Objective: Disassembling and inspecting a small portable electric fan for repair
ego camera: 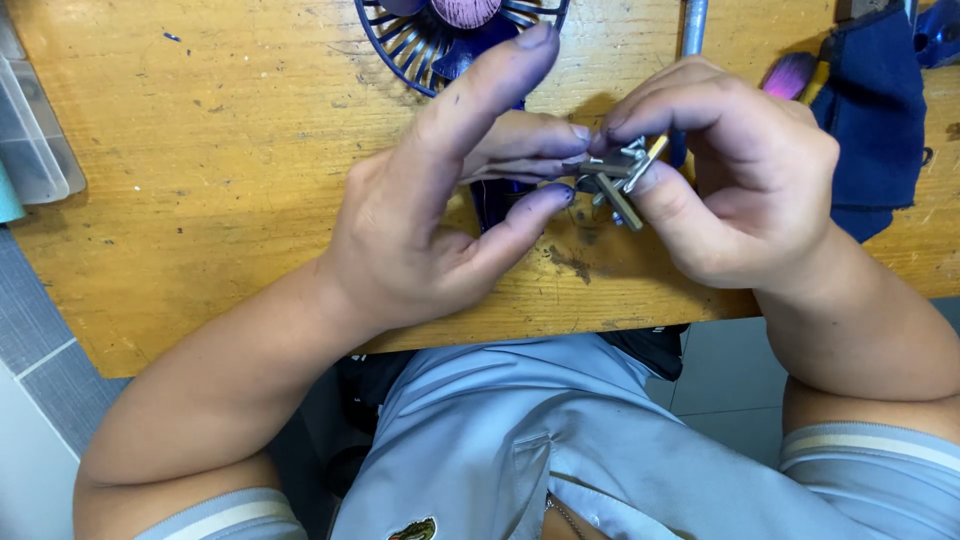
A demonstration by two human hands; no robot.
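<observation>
Above the near edge of our wooden table (200, 200) we hold a small metal clip (615, 180), grey with a brass tip. A blue fan (440, 35) lies far, dark cloth (875, 110) right. Our left hand (440, 210) touches it with open fingers; our right hand (730, 180) pinches it tight.
</observation>
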